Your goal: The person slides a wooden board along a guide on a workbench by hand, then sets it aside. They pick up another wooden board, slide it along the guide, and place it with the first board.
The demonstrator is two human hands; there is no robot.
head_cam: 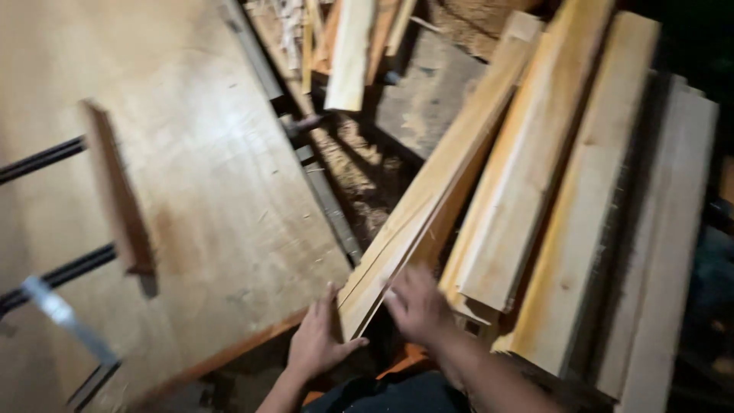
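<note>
While both hands clasp one long plank (428,206) by its near end, left hand (317,340) and right hand (417,306) gripping it, four more boards (527,191) lean beside the worktop's (214,176) right edge.

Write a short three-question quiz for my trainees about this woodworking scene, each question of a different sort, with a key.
1. True or false: both hands are at the near end of the same long plank.
2. Which hand, left or right, lies nearer the stack of planks?
3. Multiple choice: the dark wooden strip lies on A) the floor, B) the large plywood sheet, C) the stack of planks.

Key: 1 true. 2 right. 3 B.
</note>
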